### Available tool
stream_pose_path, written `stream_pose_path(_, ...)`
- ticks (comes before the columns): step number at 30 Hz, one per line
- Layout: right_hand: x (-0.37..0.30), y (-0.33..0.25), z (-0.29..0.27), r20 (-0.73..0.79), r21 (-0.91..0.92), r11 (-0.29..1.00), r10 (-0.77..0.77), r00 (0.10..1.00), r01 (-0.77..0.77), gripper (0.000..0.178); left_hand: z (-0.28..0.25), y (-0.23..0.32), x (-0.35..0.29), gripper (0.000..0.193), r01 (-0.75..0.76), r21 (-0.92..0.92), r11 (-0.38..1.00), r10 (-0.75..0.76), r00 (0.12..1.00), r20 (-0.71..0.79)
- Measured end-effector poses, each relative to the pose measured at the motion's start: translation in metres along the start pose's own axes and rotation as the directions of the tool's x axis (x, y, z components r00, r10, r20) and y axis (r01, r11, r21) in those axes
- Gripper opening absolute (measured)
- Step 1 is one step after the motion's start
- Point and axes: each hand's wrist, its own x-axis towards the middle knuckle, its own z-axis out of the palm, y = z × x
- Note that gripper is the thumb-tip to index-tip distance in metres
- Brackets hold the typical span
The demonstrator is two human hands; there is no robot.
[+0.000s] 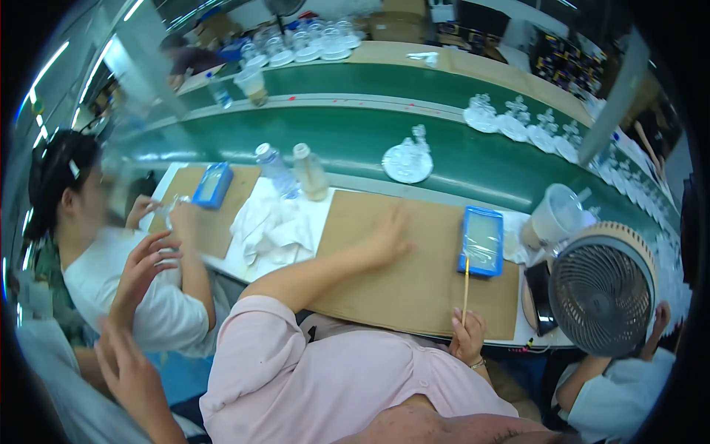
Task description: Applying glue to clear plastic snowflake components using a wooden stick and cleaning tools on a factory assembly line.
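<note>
My right hand (467, 336) is closed around a thin yellow brush (466, 292) at the near right part of the brown cardboard sheet (370, 296). The brush's far end points at the near edge of a blue-rimmed rectangular tray (483, 240), whose middle looks clear and shiny; I cannot tell whether they touch. Over the middle of the cardboard is my left hand (392, 233), blurred by motion, and its fingers cannot be made out. Beyond the cardboard, a round clear plastic piece with an upright part (408, 157) sits on the green conveyor belt (333, 137).
Two bottles (310, 174) and a white cloth (274, 226) lie left of the cardboard. On the right stand a clear plastic cup (553, 214) and a round fan (603, 288). Co-workers' hands (140, 274) are at the left. More clear pieces (518, 126) line the far belt.
</note>
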Motion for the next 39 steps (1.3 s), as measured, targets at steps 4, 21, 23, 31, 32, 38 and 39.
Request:
stream_pose_path(4, 0.004, 0.004, 0.004, 0.063, -0.061, 0.998, -0.030, 0.998, 0.034, 0.033, -0.037, 0.056, -0.082, 0.066, -0.006, 0.101, 0.995, -0.024, 0.954, 0.299)
stream_pose_path(21, 0.032, -0.030, -0.048, -0.082, -0.097, 0.988, 0.115, 0.990, -0.123, 0.017, -0.024, 0.054, -0.101, 0.050, -0.025, 0.103, 0.994, 0.022, 0.999, 0.034)
stream_pose_path(23, 0.043, -0.031, -0.070, -0.093, -0.108, 0.977, 0.174, 0.980, -0.184, 0.015, -0.022, 0.056, -0.100, 0.049, -0.037, 0.085, 0.996, 0.034, 0.999, 0.033)
stream_pose_path(31, 0.067, -0.016, -0.084, -0.185, 0.213, 0.776, 0.629, 0.755, -0.594, 0.031, -0.022, 0.058, -0.103, 0.048, -0.043, 0.065, 0.997, 0.042, 0.999, 0.019)
stream_pose_path(32, 0.071, -0.013, -0.084, -0.188, 0.234, 0.735, 0.676, 0.713, -0.636, 0.032, -0.022, 0.057, -0.103, 0.047, -0.042, 0.060, 0.997, 0.041, 0.999, 0.017)
stream_pose_path(38, 0.106, 0.003, -0.083, -0.068, 0.144, 0.651, 0.758, 0.649, -0.745, 0.036, -0.045, 0.048, -0.106, 0.046, -0.002, -0.056, 0.998, 0.001, 1.000, -0.010)
stream_pose_path(39, 0.112, 0.004, -0.080, -0.073, 0.204, 0.606, 0.793, 0.605, -0.769, 0.038, -0.055, 0.043, -0.111, 0.045, 0.020, -0.121, 0.992, -0.023, 1.000, -0.020)
